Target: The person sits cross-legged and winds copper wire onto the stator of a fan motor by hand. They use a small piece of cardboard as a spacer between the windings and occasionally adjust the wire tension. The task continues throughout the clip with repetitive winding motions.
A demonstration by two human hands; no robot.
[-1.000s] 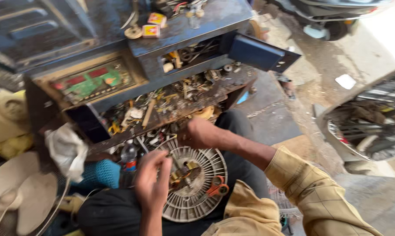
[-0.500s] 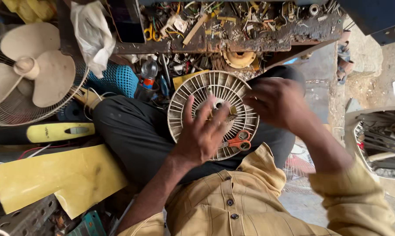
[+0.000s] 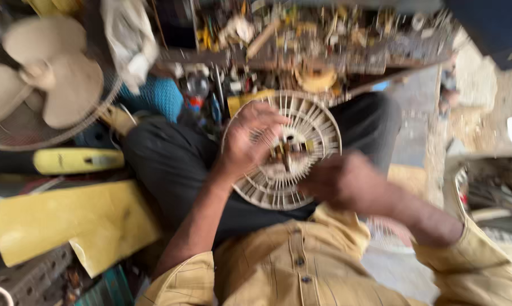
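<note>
Steadying a round slatted fan cover [image 3: 301,164] on your lap, your left hand [image 3: 250,139] gripped its rim; your blurred right hand [image 3: 347,181] hovered, fingers unreadable—one slip might have snapped slats.

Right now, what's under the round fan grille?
The grille rests on the person's lap, on dark trousers. Left hand lies on its rim; right hand covers its lower right edge. Anything beneath stays hidden.

Cluttered shelf [image 3: 301,71] apparently bears small metal parts [image 3: 324,34] and yellow-handled pliers [image 3: 206,35].
</note>
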